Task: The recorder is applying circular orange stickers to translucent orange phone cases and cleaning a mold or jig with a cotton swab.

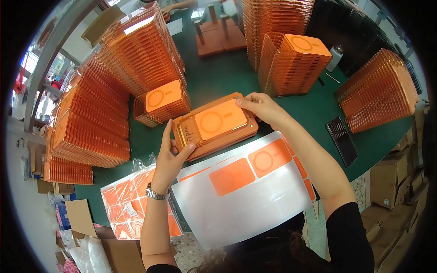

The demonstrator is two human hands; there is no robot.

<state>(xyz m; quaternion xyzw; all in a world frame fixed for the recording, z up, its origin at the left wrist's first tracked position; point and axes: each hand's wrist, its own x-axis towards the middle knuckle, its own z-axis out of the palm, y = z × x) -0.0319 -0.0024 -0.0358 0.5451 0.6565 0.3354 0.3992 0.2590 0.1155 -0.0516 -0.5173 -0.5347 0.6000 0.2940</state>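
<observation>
A brown block lies tilted on the table in front of me. On it rests a translucent orange phone case, covered mostly by an orange sticker with a ring and bar mark. My left hand spans the block's left end, thumb at the near edge, fingers on the far side. At the other end, my right hand closes round the far right corner of the case, its thumb against the sticker's corner. Nearer me lies a white backing sheet with orange stickers, some spaces bare.
Tall stacks of orange cases stand left; more stacks stand at the back right and far right. A short stack sits beside the block. Bagged sticker sheets, a black phone and a pegged stand share the green table.
</observation>
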